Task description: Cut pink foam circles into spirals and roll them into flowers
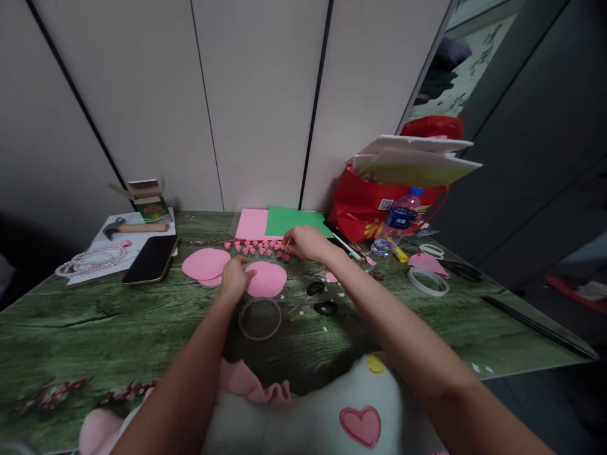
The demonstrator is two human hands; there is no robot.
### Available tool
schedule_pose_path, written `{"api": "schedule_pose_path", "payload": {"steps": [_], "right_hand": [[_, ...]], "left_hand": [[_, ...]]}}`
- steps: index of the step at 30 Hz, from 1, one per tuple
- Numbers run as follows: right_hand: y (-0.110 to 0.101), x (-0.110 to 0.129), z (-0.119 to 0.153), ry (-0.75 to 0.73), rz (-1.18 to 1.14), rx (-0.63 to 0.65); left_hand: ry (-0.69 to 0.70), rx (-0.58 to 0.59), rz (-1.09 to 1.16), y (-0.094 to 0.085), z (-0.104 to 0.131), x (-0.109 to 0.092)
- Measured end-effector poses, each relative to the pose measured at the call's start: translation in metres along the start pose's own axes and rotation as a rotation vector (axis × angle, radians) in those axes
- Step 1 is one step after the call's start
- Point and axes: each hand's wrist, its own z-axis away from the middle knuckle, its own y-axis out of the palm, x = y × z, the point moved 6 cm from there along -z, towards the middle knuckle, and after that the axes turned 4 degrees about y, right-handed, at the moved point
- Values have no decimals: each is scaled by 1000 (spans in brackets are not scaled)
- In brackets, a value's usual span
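My left hand [236, 276] rests between two groups of pink paper rounds, its fingers apart and touching the left edge of the right-hand pink round [267, 279]. More pink rounds [203, 264] overlap to its left. My right hand [303, 242] reaches to the right end of several rows of small pink rolled pieces [258, 248]. Its fingers are bent together at the pieces, and what lies between the fingertips is too small to make out. A roll of clear tape [260, 319] lies below the right-hand round, with black-handled scissors [325, 308] beside it.
Green paper [296, 222] and pink paper [251, 223] lie at the back. On the left are a phone [150, 259], a hammer [142, 228], a bead string [97, 260] and an open box [152, 205]. A red bag [355, 205], bottle [401, 221] and white roll [427, 282] stand or lie right.
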Motion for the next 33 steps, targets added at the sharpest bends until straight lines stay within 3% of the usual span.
{"api": "schedule_pose_path", "payload": {"steps": [5, 8, 14, 18, 23, 27, 33], "right_hand": [[-41, 29, 61, -86, -107, -14], [-40, 30, 79, -109, -214, -47], [17, 0, 61, 12, -462, -182], [56, -8, 53, 67, -616, -134], [73, -9, 48, 116, -888, -127], [88, -19, 40, 227, -1186, -129], [111, -10, 38, 289, -1603, 13]], "left_hand": [[55, 42, -52, 6, -2, -1], [13, 48, -46, 7, -4, 4], [-51, -34, 49, 1, -5, 10], [-69, -107, 136, -5, -4, 8], [-38, -147, 447, -12, -1, -3], [-37, -92, 722, -12, 5, -11], [-46, -62, 785, -12, 10, -15]]}}
